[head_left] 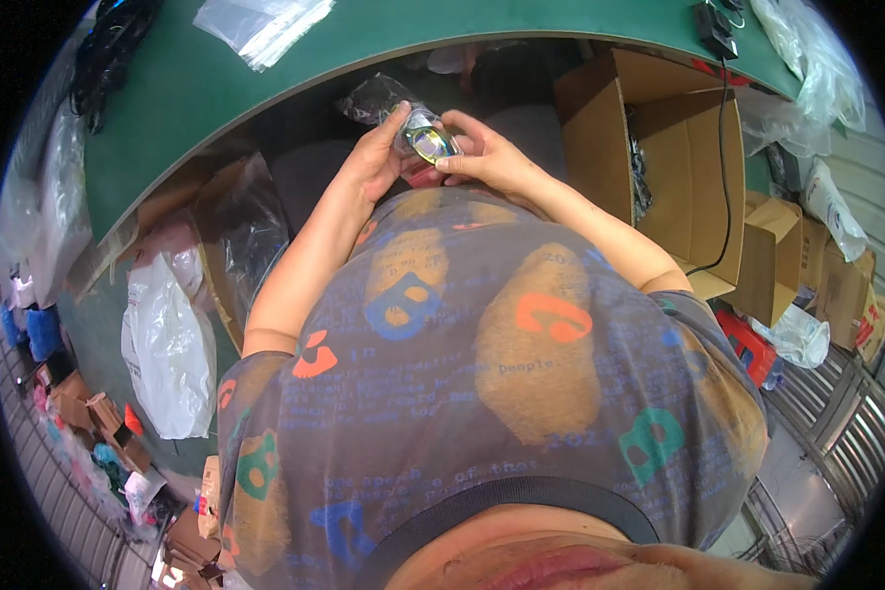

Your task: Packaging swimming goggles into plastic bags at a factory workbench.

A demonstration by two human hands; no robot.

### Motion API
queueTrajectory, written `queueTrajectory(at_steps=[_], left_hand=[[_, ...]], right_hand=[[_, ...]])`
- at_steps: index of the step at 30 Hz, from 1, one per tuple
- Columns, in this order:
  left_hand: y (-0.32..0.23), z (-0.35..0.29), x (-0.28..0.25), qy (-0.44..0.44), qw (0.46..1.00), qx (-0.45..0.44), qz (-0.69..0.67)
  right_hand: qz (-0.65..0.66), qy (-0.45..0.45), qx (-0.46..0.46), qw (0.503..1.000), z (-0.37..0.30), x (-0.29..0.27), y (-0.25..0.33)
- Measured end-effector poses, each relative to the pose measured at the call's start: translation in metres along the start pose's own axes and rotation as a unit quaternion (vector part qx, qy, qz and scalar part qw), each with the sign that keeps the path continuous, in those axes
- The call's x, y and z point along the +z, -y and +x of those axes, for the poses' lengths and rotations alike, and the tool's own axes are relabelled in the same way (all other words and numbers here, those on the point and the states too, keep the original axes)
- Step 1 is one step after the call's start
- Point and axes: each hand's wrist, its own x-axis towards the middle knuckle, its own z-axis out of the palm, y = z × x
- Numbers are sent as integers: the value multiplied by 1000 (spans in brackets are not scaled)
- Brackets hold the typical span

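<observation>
In front of my shirt, both hands hold up what look like goggles [429,145], with a shiny mirrored lens and a yellow-green rim. My left hand [376,155] grips their left side, thumb pointing up. From the right, my right hand [492,159] pinches the edge of the lens between thumb and fingers. A crinkled clear plastic bag [374,99] sticks out beyond my left hand; whether it wraps the goggles I cannot tell. Something reddish [423,177] shows below the goggles, too small to name.
A green table [295,49] curves ahead, bearing flat clear bags [263,25] and a black adapter [715,31] with a hanging cable. To the right stands an open cardboard box [683,177] with dark items inside. A white plastic bag [167,344] lies at left.
</observation>
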Motion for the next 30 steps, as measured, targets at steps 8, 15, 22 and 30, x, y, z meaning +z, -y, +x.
queueTrajectory(at_steps=[8, 15, 22, 30], left_hand=[[5, -5, 0, -41, 998, 1, 43], [30, 2, -19, -217, 897, 262, 284], [30, 8, -23, -201, 863, 319, 337], [29, 12, -28, -182, 880, 286, 332]], right_hand=[[82, 6, 9, 997, 30, -18, -13], [106, -32, -8, 994, 47, -21, -31], [112, -77, 17, 991, 46, -10, -32], [169, -61, 21, 984, 50, -15, -40]])
